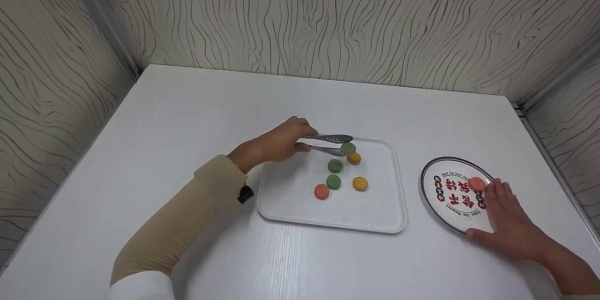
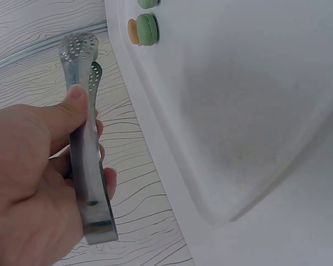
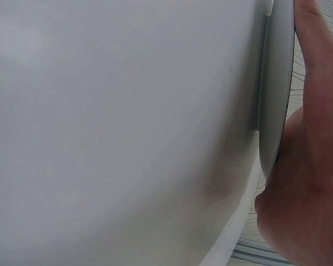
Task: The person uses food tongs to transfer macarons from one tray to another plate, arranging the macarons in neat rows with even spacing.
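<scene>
From where I sit at the remote feed, my left hand (image 1: pixel 287 140) pinches a pair of metal tongs (image 1: pixel 332 138) between thumb and fingers, reaching over the far edge of the white tray (image 1: pixel 290 197). The tongs' perforated tips stand apart, with a green macaron (image 1: pixel 348 146) between them, partly covered by the lower tip; my left wrist view shows a sliver of it against the patterned panel (image 1: pixel 304 18), raised off the tray, though I cannot tell how firmly it is nipped. Below the tips, two more green macarons (image 1: pixel 334 165) lie on the tray, with a coral macaron (image 1: pixel 321 191) beside the nearer one and two yellow macarons (image 1: pixel 360 183) towards the right. My right hand (image 1: pixel 511 227) has its fingers stretched out and its thumb spread, touching the rim of the round plate (image 1: pixel 459 197), which sits right of the tray and well apart from it. A second coral macaron (image 1: pixel 477 184) rests on the plate by my fingertips, near the red lettering. Tray and plate both stand on the white worktop (image 1: pixel 206 103). A beige sleeve (image 1: pixel 187 211) covers my left forearm.
</scene>
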Demonstrator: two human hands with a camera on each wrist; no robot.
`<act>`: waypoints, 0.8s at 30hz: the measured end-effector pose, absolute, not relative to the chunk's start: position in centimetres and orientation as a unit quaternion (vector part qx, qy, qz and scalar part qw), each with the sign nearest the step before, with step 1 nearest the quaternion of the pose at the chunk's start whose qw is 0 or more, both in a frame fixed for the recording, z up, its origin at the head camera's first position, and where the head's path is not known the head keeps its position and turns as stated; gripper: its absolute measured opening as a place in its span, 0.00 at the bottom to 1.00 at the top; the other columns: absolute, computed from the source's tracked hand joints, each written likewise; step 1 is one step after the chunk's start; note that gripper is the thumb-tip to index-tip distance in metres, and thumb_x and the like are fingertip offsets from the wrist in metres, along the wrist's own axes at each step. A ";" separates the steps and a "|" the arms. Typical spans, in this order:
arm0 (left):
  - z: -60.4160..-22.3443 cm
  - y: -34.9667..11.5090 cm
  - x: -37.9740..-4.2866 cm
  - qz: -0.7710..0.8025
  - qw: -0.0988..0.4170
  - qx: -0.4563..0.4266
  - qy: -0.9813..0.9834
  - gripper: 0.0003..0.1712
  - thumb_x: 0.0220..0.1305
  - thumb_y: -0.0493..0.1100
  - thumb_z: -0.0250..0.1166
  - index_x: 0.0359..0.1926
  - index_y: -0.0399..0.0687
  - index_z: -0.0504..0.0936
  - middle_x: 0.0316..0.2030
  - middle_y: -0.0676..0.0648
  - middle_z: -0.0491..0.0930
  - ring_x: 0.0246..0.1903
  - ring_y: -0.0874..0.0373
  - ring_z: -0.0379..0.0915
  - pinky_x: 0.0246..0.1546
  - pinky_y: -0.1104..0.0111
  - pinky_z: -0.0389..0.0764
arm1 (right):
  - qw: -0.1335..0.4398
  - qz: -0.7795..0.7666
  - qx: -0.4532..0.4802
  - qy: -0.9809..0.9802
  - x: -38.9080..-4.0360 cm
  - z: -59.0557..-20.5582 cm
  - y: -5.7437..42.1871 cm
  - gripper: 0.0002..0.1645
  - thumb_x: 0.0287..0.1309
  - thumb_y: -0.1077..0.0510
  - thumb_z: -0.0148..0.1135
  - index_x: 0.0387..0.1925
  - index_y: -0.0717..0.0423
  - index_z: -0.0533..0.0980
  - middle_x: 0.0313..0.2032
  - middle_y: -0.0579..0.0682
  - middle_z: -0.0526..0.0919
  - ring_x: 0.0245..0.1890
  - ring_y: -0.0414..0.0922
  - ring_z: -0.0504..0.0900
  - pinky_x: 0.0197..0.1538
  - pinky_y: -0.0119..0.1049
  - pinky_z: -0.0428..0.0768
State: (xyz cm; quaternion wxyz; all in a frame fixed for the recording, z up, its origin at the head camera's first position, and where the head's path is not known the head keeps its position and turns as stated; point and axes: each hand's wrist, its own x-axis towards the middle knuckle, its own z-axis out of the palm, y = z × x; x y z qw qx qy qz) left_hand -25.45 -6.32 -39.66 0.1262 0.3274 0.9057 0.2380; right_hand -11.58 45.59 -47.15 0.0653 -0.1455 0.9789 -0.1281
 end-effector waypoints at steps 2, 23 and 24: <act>-39.6 -6.1 -25.5 0.240 0.128 0.329 0.904 0.22 0.70 0.39 0.66 0.63 0.45 0.80 0.56 0.45 0.78 0.56 0.53 0.68 0.60 0.63 0.73 | 0.061 -0.128 -0.150 0.978 -11.6 -47.2 45.6 0.72 0.58 0.40 0.69 0.73 0.81 0.34 0.74 0.81 0.31 0.75 0.66 0.19 0.67 0.29 0.15; -39.2 -2.9 -25.8 0.232 0.138 0.342 0.900 0.22 0.72 0.40 0.65 0.64 0.46 0.79 0.58 0.46 0.78 0.59 0.54 0.68 0.63 0.65 0.71 | 0.055 -0.133 -0.155 0.977 -11.4 -47.1 45.5 0.72 0.58 0.41 0.70 0.73 0.82 0.34 0.73 0.81 0.31 0.75 0.65 0.19 0.68 0.30 0.16; -39.2 -2.8 -25.8 0.231 0.138 0.343 0.900 0.22 0.72 0.41 0.65 0.65 0.46 0.79 0.58 0.46 0.78 0.59 0.54 0.67 0.63 0.65 0.70 | 0.055 -0.132 -0.155 0.977 -11.4 -47.2 45.5 0.72 0.57 0.41 0.70 0.73 0.82 0.34 0.73 0.81 0.31 0.75 0.65 0.19 0.68 0.30 0.16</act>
